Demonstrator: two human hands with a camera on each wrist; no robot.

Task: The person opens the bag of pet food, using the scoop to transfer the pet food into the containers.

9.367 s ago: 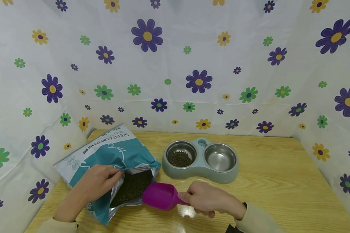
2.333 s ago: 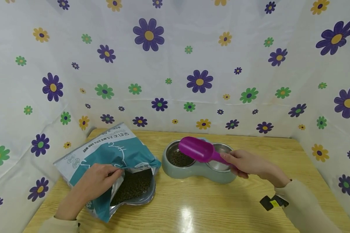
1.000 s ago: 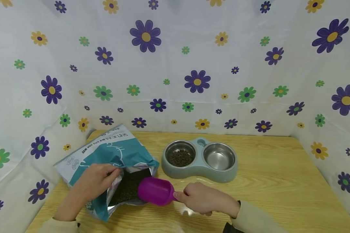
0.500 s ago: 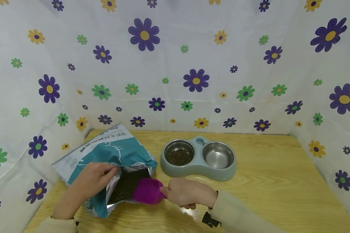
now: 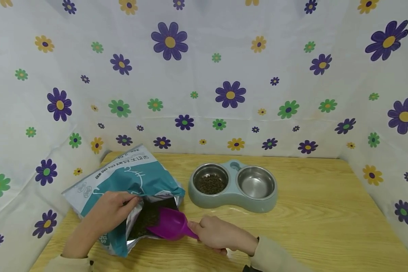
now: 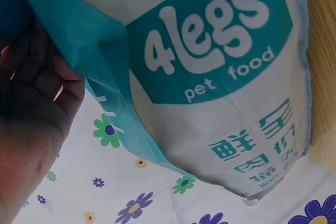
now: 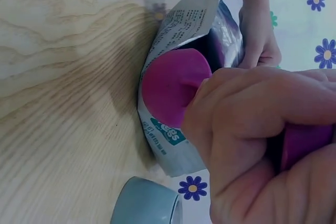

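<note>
A teal and white pet food bag (image 5: 156,175) lies at the left, its mouth spread toward the front right. My left hand (image 5: 110,211) pinches the upper lip of that mouth; in the left wrist view the bag's printed face (image 6: 210,40) shows beside the fingers. Dark brown kibble (image 5: 147,219) is visible inside. My right hand (image 5: 221,232) grips the handle of a purple scoop (image 5: 173,226), whose front edge is tilted into the kibble. From the right wrist view the scoop's underside (image 7: 170,85) overlaps the bag opening.
Behind the scoop stands a grey-green double pet bowl (image 5: 231,198) with two steel inserts. Kibble (image 5: 210,184) covers part of the left insert; bare metal shows in the right insert (image 5: 255,183). A flower-printed cloth (image 5: 197,75) encloses the wooden table (image 5: 309,196) at the back and sides.
My right hand has brought the scoop from above the left bowl back to the bag, and its front edge has dipped into the kibble. My left hand has kept its pinch on the bag.
</note>
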